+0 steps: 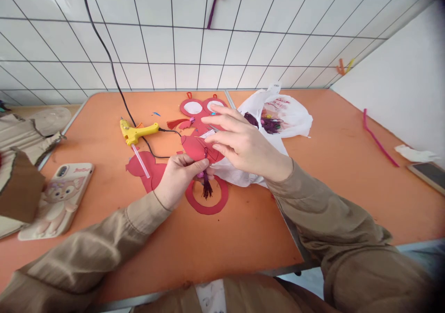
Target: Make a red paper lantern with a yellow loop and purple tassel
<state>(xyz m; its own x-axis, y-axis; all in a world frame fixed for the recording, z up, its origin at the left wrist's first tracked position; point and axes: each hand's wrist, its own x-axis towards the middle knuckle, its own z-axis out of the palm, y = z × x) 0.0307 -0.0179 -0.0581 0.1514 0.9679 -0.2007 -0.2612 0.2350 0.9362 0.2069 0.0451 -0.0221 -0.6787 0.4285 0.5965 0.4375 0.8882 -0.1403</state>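
Between the thumb and fingers of my left hand [182,171] is a red paper piece [195,148] with dark lines drawn on it. A dark purple tassel [207,188] hangs from the same grip, with a small pink bead near its top. My right hand [239,141] is above the paper's right side, its fingers spread and slightly bent; no object shows clearly between them. Below the held paper lies a red paper ring [224,201]. Behind it are red paper shapes with white circles [193,107] and a red tassel [175,124].
A yellow glue gun [142,131] with a black cord lies left, beside more red cutouts [139,164]. Further left are a phone in a cartoon case [60,197] and cardboard [21,183]. A white plastic bag [295,118] holding purple tassels sits right; another phone [429,174] is far right.
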